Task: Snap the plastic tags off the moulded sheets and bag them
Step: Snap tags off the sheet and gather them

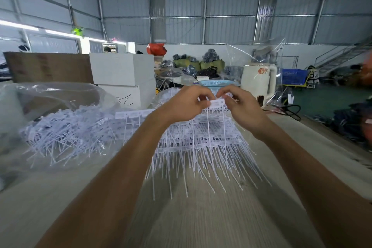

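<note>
Far L, clear bag [60, 94]: lies open on the table [191, 223], mouth twd me, w/ a loose heap of snapped tags [68, 137] spilling in front of it.
Behind bag: brown board [48, 66] standing up, white boxes [122, 70] stacked just R of it.
My L hand [181, 104]: raised over the stack, fingers curled, thumb + forefinger pinching the top strip of a moulded sheet [216, 103].
Moulded sheet: held upright betw both hands, its thin white stems hanging down twd the stack.
Stack of sheets [201, 147]: centre of table, under my hands, stems fanning twd me; one strip of tag heads [132, 114] sticks out L at the top.
My R hand [239, 104]: fingers curled, pinching the same strip just R of the L hand; fingertips nearly touching the L ones.
Behind hands: pale blue basket [217, 83], edge only.
R of hands: cream kettle [258, 80] on the table, a 2nd clear bag [267, 56] standing up around/behind it, can't tell which.
Far R: blue crate [295, 76] on the floor, blurred.
</note>
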Tool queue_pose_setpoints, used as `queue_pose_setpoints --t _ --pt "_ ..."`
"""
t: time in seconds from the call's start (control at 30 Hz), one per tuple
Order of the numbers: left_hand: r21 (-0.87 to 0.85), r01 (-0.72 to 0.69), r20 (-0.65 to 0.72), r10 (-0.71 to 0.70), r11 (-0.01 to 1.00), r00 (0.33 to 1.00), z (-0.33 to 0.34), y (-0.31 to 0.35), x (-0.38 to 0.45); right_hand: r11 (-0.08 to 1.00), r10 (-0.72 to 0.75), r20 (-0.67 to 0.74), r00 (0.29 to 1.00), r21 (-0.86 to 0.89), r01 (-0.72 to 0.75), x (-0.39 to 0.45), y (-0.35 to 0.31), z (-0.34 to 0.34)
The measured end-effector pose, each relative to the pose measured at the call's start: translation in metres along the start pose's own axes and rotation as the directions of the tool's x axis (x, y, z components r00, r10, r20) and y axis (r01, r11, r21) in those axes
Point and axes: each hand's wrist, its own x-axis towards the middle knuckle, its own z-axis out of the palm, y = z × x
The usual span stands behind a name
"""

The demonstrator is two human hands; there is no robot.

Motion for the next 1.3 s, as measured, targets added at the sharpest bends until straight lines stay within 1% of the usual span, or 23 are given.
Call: queue_pose_setpoints --t 0.07,0.13,0.23,0.37,0.4,0.47,0.57,0.67,0.73,0.8,0.97,1.07,1.17,1.23,1.3 --pt "-0.016 0.017 -0.014 -0.017 1.000 1.000 0.000 0.000 0.000 0.995 0.063 0.016 0.998 0.070 -0.064 0.001 -0.001 -0.001" --pt "-0.028 0.022 -0.028 -0.023 0.999 0.999 0.001 0.001 0.000 0.992 0.080 0.047 0.996 0.099 -0.084 0.001 -0.003 -0.002" --pt "-0.113 0.023 -0.055 -0.029 0.993 0.998 0.000 0.001 -0.001 0.994 0.012 0.107 0.994 0.105 -0.023 0.000 -0.006 -0.002" --pt "-0.320 0.020 -0.137 -0.067 0.947 0.988 -0.001 -0.002 -0.005 0.987 -0.106 0.188 0.976 0.143 0.080 -0.002 -0.008 -0.004" --pt "-0.322 0.014 -0.152 -0.067 0.947 0.986 -0.001 -0.002 -0.005 0.986 -0.117 0.195 0.974 0.142 0.090 -0.002 -0.009 -0.004" --pt "-0.267 0.010 -0.156 -0.053 0.964 0.986 -0.002 -0.003 -0.005 0.985 -0.110 0.175 0.978 0.153 0.084 -0.002 -0.009 -0.003" --pt "-0.216 0.068 -0.116 -0.095 0.974 0.989 -0.001 -0.005 -0.005 0.982 -0.081 0.141 0.987 0.180 0.055 -0.001 -0.008 -0.005" --pt "-0.183 0.068 -0.120 -0.091 0.981 0.989 0.001 -0.002 -0.003 0.982 -0.087 0.120 0.989 0.180 0.064 0.000 -0.007 -0.006" --pt "-0.205 0.099 -0.119 -0.126 0.974 0.985 0.001 0.002 -0.002 0.981 -0.091 0.098 0.991 0.182 0.072 0.000 -0.007 -0.005" --pt "-0.272 0.130 -0.126 -0.170 0.953 0.977 0.001 0.004 0.000 0.980 -0.108 0.063 0.992 0.176 0.096 0.001 -0.008 -0.005" --pt "-0.412 0.151 -0.128 -0.222 0.899 0.967 0.000 0.006 -0.002 0.974 -0.225 -0.032 0.974 0.014 0.226 -0.001 -0.008 0.002" --pt "-0.462 0.166 -0.105 -0.240 0.871 0.965 -0.001 0.003 -0.002 0.941 -0.321 -0.094 0.942 -0.147 0.306 -0.004 -0.006 0.007" --pt "-0.493 0.167 -0.083 -0.237 0.854 0.968 -0.002 0.002 -0.003 0.874 -0.421 -0.127 0.898 -0.321 0.364 -0.007 -0.008 0.009" --pt "-0.516 0.170 -0.059 -0.233 0.839 0.971 -0.003 0.003 -0.003 0.809 -0.498 -0.140 0.856 -0.431 0.400 -0.009 -0.010 0.010" --pt "-0.543 0.164 -0.047 -0.225 0.824 0.973 -0.004 0.004 -0.003 0.755 -0.551 -0.142 0.822 -0.504 0.419 -0.011 -0.012 0.010"
